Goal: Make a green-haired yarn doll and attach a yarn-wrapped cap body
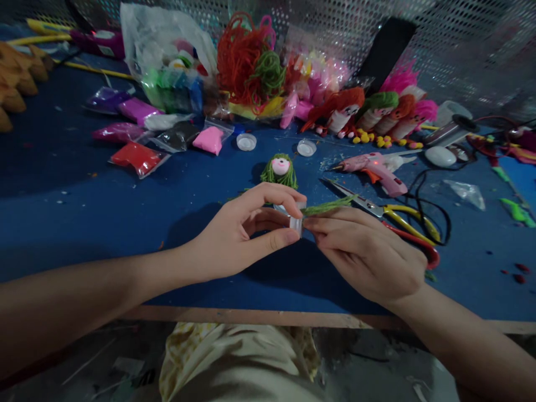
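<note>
My left hand (247,229) pinches a small clear plastic cap-like piece (295,223) between thumb and forefinger above the blue table (84,206). My right hand (368,251) meets it from the right, fingers closed on a strand of green yarn (330,206) that runs up and to the right from the piece. Just beyond the hands lies a small doll head with green yarn hair and a pink face (280,169).
Yellow-handled scissors (389,212) and a pink glue gun (372,167) with its black cord lie to the right. Clay packets (138,158), two white lids (246,142), a yarn pile (251,61) and finished dolls (368,114) line the back. The table's wooden edge (268,317) runs below my hands.
</note>
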A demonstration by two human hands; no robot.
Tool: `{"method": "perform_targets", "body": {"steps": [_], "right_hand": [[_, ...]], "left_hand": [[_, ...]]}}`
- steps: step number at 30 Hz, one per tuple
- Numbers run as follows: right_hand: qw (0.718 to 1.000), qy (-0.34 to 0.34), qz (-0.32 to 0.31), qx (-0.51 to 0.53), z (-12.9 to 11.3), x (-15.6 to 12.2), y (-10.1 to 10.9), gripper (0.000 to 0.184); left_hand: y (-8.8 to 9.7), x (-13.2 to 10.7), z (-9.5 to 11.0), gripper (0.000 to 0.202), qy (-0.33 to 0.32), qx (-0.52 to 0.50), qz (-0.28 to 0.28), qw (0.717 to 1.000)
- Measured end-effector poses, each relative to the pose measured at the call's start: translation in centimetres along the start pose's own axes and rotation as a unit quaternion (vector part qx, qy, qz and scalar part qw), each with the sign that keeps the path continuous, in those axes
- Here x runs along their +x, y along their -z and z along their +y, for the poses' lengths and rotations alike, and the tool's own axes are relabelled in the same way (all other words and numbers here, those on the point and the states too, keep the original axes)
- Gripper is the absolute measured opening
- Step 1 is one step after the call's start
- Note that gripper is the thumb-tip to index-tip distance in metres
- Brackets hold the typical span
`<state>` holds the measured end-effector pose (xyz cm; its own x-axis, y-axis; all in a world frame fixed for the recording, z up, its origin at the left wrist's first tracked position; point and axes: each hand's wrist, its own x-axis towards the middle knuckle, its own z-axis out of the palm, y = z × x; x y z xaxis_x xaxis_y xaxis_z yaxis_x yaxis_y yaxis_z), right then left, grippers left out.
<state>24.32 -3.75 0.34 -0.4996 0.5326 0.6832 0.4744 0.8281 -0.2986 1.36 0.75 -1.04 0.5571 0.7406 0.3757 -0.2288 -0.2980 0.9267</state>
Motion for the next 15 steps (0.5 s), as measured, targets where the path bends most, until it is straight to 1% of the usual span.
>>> {"method": "perform_targets", "body": {"steps": [8, 15], "right_hand": [[1.000, 0.019, -0.010, 0.003, 0.0, 0.6, -0.1, 0.031], [0.999, -0.024, 0.005, -0.040, -0.4, 1.2, -0.2, 0.034]], "left_hand": [[0.0, 0.0, 0.0, 0.019, -0.005, -0.005, -0.003, 1.000], [0.0, 0.1, -0.2, 0.020, -0.014, -0.013, -0.005, 1.000]]}}
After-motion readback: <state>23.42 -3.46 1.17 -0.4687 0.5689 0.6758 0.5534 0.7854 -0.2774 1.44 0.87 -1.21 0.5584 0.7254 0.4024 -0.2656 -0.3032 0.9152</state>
